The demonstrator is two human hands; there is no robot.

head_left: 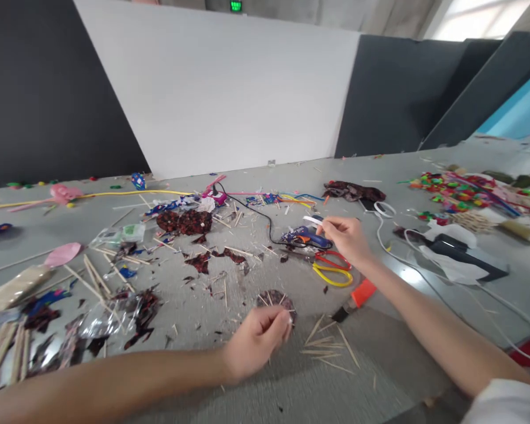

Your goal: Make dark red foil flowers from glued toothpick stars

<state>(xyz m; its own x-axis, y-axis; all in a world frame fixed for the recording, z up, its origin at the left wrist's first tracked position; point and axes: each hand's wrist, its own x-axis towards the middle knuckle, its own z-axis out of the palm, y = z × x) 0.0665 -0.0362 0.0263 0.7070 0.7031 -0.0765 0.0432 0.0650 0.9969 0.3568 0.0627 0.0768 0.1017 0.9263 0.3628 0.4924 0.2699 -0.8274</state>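
Person's hands over a littered grey tabletop (247, 406). The right hand (342, 235) pinches a narrow white strip (311, 220) between thumb and fingers, just beside the blue glue gun (299, 235). The left hand (256, 341) is curled and partly covers a round patterned disc (271, 298) crossed by pale sticks; owing to blur, whether it grasps anything cannot be told. Red-and-yellow scissors (320, 259) and an orange-handled tool (363, 292) lie near the right forearm, with loose sticks (320, 352) below.
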